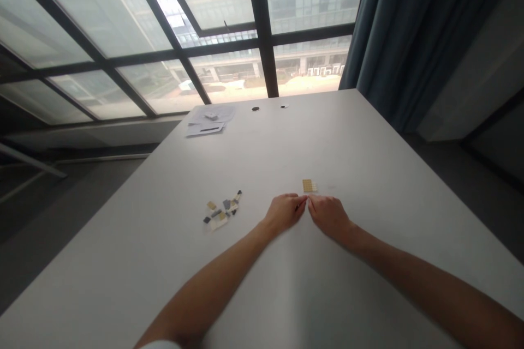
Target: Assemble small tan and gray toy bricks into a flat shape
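My left hand and my right hand meet over the white table, fingertips nearly touching. Both have their fingers closed in a pinch, and whatever lies between the tips is too small to name. Just beyond them is a tan studded building plate, with a white studded piece at its right side. Off to the left, a loose pile of small building bricks in tan, grey, white and black is spread out.
The white table reaches to the windows. Paper sheets with a small object on top lie at its far left corner. Two round cable holes sit near the far edge. A blue curtain hangs beyond the right side.
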`<action>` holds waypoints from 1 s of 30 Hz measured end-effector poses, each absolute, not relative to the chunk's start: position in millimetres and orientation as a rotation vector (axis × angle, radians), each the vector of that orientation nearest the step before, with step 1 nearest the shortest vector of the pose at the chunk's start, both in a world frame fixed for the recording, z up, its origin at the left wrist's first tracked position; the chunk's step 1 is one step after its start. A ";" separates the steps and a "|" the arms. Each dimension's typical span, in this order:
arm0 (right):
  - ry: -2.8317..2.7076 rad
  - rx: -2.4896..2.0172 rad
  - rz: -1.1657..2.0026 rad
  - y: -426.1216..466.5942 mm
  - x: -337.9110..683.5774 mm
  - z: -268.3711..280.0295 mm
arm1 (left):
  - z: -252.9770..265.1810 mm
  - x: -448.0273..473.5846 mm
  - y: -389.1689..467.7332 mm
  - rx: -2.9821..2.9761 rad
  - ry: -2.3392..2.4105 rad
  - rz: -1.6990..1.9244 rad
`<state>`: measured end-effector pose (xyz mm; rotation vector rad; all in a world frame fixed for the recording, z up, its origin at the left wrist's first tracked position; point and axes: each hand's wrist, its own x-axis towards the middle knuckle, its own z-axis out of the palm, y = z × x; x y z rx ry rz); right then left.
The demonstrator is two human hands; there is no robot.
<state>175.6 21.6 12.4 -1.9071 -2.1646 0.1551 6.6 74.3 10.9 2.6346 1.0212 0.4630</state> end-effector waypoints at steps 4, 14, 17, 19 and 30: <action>-2.168 -1.944 0.170 22.0 174.7 12.3 | 11.4 9.0 73.5 2.652 1.023 0.457; -2.223 -1.983 0.149 22.6 172.9 10.8 | 15.4 10.4 72.4 2.683 1.027 0.416; -2.242 -1.986 0.139 22.3 172.6 12.2 | 16.0 10.2 71.9 2.680 1.034 0.402; -2.260 -2.000 0.138 22.2 172.2 13.7 | 17.4 10.3 71.3 2.679 1.045 0.371; -2.303 -2.070 0.162 23.2 170.6 19.1 | 23.4 10.9 70.3 2.684 1.068 0.293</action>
